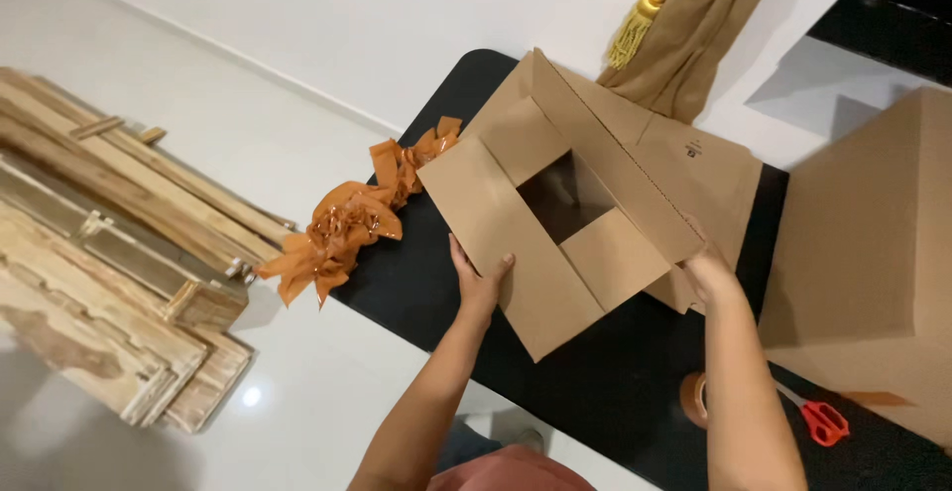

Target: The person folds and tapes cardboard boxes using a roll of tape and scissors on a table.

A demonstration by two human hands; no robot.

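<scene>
A brown box [555, 213] is held on a black table [595, 382]. Its open end is turned up, and four flaps are folded partly in, so a dark hole is seen in the middle. The long side of the box runs from the lower left up to the upper right, toward a tan curtain [684, 35].

The left hand [478, 278] is laid flat on the near left flap, with the fingers spread and the thumb on top. The right hand [706, 271] is pressed on the right side of the box; how its fingers are bent cannot be told.

Crumpled orange tape [347, 228] is seen just left of the box. Red scissors [821, 420] and a tape roll [692, 398] are seen near the right arm. Wood planks [109, 253] are stacked on the floor.
</scene>
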